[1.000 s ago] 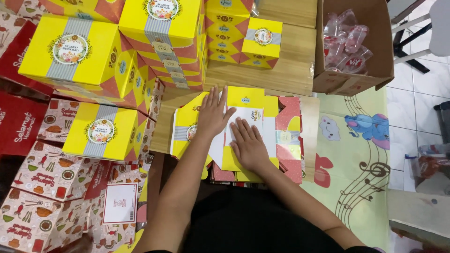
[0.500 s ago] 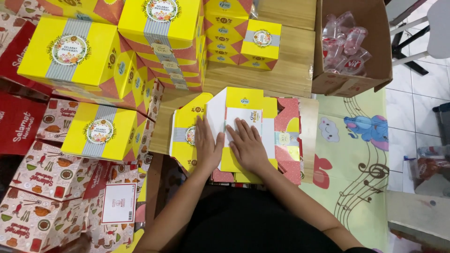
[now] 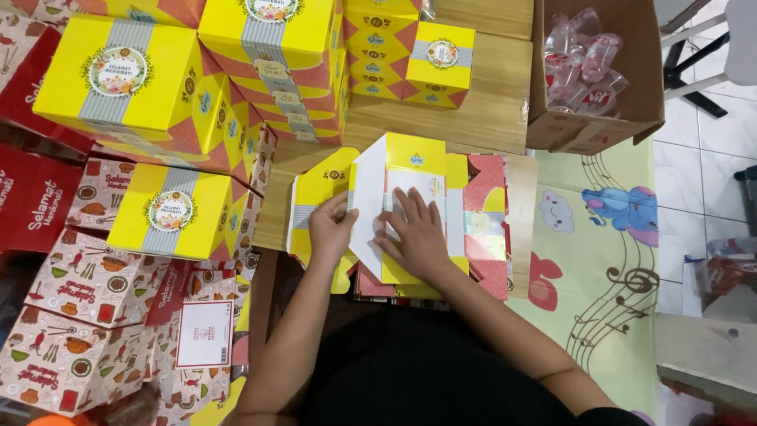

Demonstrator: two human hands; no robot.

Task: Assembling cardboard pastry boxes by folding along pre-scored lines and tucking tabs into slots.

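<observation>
1. The flat yellow box blank [image 3: 410, 162] lies unfolded on a stack of more flat blanks [image 3: 485, 237] at the near edge of the wooden worktop [image 3: 473, 110]. I see it directly under both hands, with its white inner side showing at the raised panel.
2. Far left, I have assembled patterned white-and-red boxes [image 3: 71, 292] and red boxes [image 3: 31, 197] piled beside each other.
3. Next come finished yellow boxes [image 3: 169, 209], stacked in rows up to the top edge, each with a grey band and a round label.
4. My left hand [image 3: 331, 229] rests on the left part of the blank. Its grip is closed on the edge of the white flap [image 3: 364, 197], thumb and fingers pinching it where it tilts up from the yellow panel.
5. My right hand [image 3: 414, 237] lies just beside it, to the right. Its grip is apart: fingers spread flat, palm pressing down on the middle panel of the blank, clamping nothing.
6. Between the two hands the flap stands tilted, so the fold line runs just left of my right fingertips.
7. Right of the stack lies a pale green play mat [image 3: 607, 260] with an elephant and music notes.
8. At upper right, an open cardboard carton [image 3: 631, 110] holds sealed clear plastic cups [image 3: 579, 63], well apart from both hands.
</observation>
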